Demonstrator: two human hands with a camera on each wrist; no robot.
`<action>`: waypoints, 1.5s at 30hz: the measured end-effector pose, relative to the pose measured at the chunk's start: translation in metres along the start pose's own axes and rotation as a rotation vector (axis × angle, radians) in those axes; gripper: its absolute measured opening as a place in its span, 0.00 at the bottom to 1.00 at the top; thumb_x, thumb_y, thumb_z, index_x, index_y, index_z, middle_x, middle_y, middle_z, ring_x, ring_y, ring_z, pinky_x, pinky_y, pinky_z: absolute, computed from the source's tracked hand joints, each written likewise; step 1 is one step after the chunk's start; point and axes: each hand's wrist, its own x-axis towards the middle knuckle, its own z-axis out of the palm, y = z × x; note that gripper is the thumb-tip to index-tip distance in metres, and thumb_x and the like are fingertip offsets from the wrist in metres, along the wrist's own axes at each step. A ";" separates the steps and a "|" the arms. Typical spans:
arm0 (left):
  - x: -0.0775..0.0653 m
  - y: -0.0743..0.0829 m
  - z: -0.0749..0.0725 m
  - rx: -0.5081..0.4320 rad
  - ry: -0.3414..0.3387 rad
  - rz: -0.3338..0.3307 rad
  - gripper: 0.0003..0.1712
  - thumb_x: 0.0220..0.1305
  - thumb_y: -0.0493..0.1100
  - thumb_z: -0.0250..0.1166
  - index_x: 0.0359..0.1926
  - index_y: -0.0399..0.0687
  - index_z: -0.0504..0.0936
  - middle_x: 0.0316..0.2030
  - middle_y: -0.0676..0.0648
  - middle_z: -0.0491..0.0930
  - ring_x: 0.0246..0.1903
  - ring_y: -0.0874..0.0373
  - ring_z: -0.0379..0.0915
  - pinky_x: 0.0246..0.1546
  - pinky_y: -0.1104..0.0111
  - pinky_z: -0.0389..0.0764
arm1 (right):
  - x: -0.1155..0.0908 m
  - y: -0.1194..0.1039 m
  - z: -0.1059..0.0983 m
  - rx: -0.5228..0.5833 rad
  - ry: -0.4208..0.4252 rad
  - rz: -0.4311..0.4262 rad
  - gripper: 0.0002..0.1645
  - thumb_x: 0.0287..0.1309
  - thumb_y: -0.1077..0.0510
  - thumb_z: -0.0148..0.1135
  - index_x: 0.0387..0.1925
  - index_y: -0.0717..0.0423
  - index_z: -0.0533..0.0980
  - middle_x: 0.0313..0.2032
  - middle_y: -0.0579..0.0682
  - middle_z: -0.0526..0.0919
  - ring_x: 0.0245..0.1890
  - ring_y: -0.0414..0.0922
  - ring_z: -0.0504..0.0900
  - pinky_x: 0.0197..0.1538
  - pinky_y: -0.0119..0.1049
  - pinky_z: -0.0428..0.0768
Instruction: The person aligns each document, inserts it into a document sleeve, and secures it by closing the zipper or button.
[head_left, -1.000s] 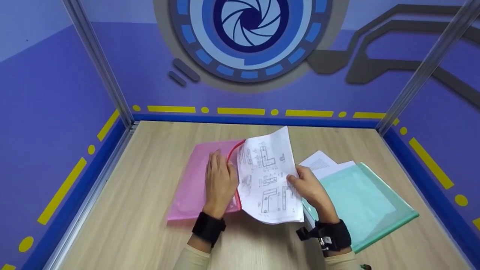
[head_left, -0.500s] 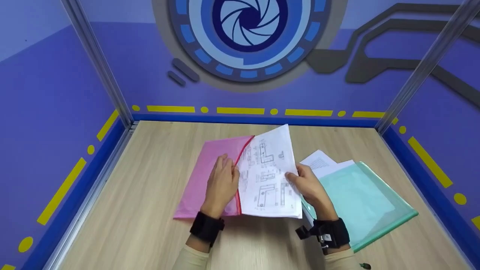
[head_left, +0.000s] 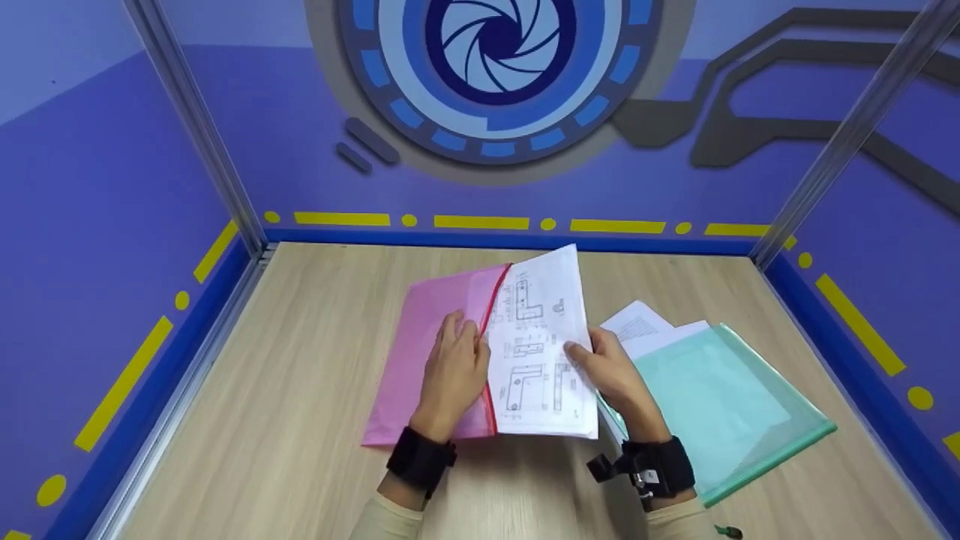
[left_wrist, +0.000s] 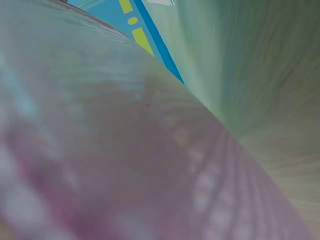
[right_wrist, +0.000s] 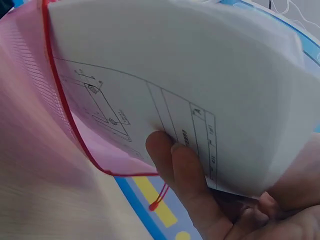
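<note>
A pink mesh zip folder (head_left: 427, 337) with a red zipper edge lies under my left hand (head_left: 451, 375), which holds it near its opening with fingers bent over the top. White sheets (head_left: 547, 337) with technical drawings are partly inside that opening. My right hand (head_left: 611, 371) pinches their outer edge, thumb on top and fingers (right_wrist: 187, 175) beneath. Seen from below in the right wrist view, sheets and folder are lifted off the table. Blurred folder mesh (left_wrist: 150, 160) fills much of the left wrist view, where the left fingers are hidden.
A green zip folder (head_left: 727, 405) lies at the right, white papers (head_left: 637, 326) sticking out of its far left side. A small dark green item (head_left: 729, 532) sits at the front edge. Purple walls (head_left: 480, 195) enclose the wooden tabletop (head_left: 285, 360).
The pink folder and my left hand have moved right, so its red edge covers more of the sheets. My right hand has shifted slightly left with the sheets.
</note>
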 end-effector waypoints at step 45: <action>-0.011 0.038 0.010 -0.099 -0.077 0.093 0.10 0.81 0.42 0.58 0.37 0.46 0.73 0.71 0.32 0.68 0.52 0.46 0.77 0.40 0.61 0.81 | 0.000 0.005 0.032 -0.155 -0.008 -0.073 0.19 0.73 0.70 0.54 0.60 0.76 0.75 0.44 0.64 0.86 0.40 0.50 0.85 0.43 0.34 0.82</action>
